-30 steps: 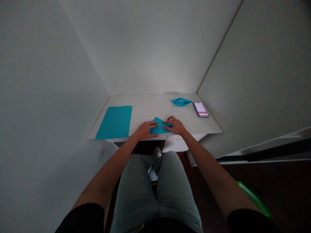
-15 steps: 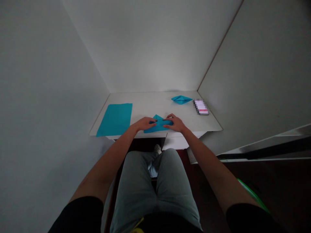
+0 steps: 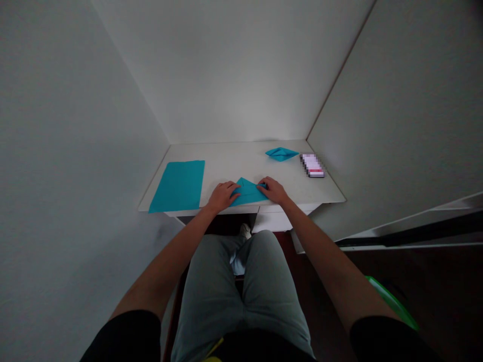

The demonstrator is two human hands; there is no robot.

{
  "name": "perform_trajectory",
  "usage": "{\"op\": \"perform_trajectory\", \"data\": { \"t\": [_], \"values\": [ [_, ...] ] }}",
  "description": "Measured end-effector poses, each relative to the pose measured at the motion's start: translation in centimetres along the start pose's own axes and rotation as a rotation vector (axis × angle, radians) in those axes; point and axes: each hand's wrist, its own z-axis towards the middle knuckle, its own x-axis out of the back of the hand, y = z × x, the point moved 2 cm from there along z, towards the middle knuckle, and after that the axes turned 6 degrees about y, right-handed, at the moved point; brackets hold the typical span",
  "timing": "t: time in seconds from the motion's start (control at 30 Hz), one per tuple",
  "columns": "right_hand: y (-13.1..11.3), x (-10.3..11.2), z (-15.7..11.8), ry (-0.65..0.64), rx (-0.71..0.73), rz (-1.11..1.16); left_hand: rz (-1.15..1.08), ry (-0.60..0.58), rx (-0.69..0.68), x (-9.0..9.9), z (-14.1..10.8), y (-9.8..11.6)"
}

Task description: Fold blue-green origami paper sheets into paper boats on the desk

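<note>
Teal folded paper (image 3: 247, 193) lies on the white surface (image 3: 234, 161), its ends just under the left fingers (image 3: 231, 190) and right fingers (image 3: 263, 185). Both sets press flat and open, pinching nothing.

Your left hand (image 3: 222, 197) lies on the near left side of the folded teal paper (image 3: 247, 194); your right hand (image 3: 273, 191) presses its fingertips on that paper's right corner, at the near edge of the white tabletop (image 3: 234, 160); a flat teal sheet (image 3: 176, 186) lies along the left edge, just beside your left hand; a teal paper boat (image 3: 282, 154) sits near the far edge; beside it, in the far right corner, lies a pixelated pink-and-white object (image 3: 312, 165).
</note>
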Motion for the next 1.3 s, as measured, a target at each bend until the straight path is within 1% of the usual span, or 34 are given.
{"op": "perform_trajectory", "data": {
  "t": [0.1, 0.17, 0.27, 0.37, 0.53, 0.63, 0.7, 0.77, 0.83, 0.9, 1.0, 1.07, 1.13, 1.2, 1.3],
  "values": [
    [0.1, 0.0, 0.0, 0.015, 0.004, 0.005, 0.01, 0.079, 0.035, -0.1, -1.1, 0.0],
    [0.2, 0.0, 0.0, 0.034, 0.021, 0.014, 0.012, 0.097, 0.027, -0.1, -1.5, -0.2],
    [0.3, 0.1, 0.0, 0.065, 0.079, -0.005, -0.009, 0.035, -0.04, -0.1, -2.0, -0.4],
    [0.5, -0.1, -0.1, 0.053, 0.133, -0.045, -0.018, -0.033, -0.095, -0.2, -3.4, -0.6],
    [1.0, -0.4, 0.0, 0.054, 0.15, -0.016, -0.01, -0.007, -0.082, 0.0, -6.3, -1.2],
    [1.0, -0.5, 0.2, 0.065, 0.133, 0.05, -0.076, 0.001, -0.062, 0.7, -6.8, -1.3],
    [0.9, -0.3, 0.2, 0.066, 0.111, 0.115, -0.157, 0.008, -0.024, 1.5, -6.4, -1.1],
    [0.6, 0.0, 0.2, 0.067, 0.093, 0.205, -0.273, 0.032, 0.053, 2.4, -5.3, -0.9],
    [0.4, 0.4, 0.1, 0.086, 0.048, 0.309, -0.402, 0.075, 0.174, 3.5, -3.8, -0.8],
    [0.4, 0.8, 0.0, 0.116, -0.034, 0.407, -0.53, 0.115, 0.307, 4.4, -2.2, -0.9],
    [0.5, 1.0, -0.1, 0.147, -0.141, 0.498, -0.759, 0.139, 0.454, 5.1, 0.3, -1.4],
    [0.5, 1.0, -0.1, 0.17, -0.178, 0.501, -0.895, 0.121, 0.497, 4.9, 1.6, -2.0],
    [0.5, 1.1, -0.1, 0.184, -0.188, 0.479, -0.934, 0.097, 0.516, 4.1, 2.3, -2.7],
    [0.3, 1.3, 0.0, 0.163, -0.166, 0.474, -0.858, 0.104, 0.523, 2.7, 2.6, -3.3],
    [-0.1, 1.6, -0.1, 0.119, -0.148, 0.501, -0.654, 0.166, 0.505, 0.5, 2.0, -3.4]
  ]
}}
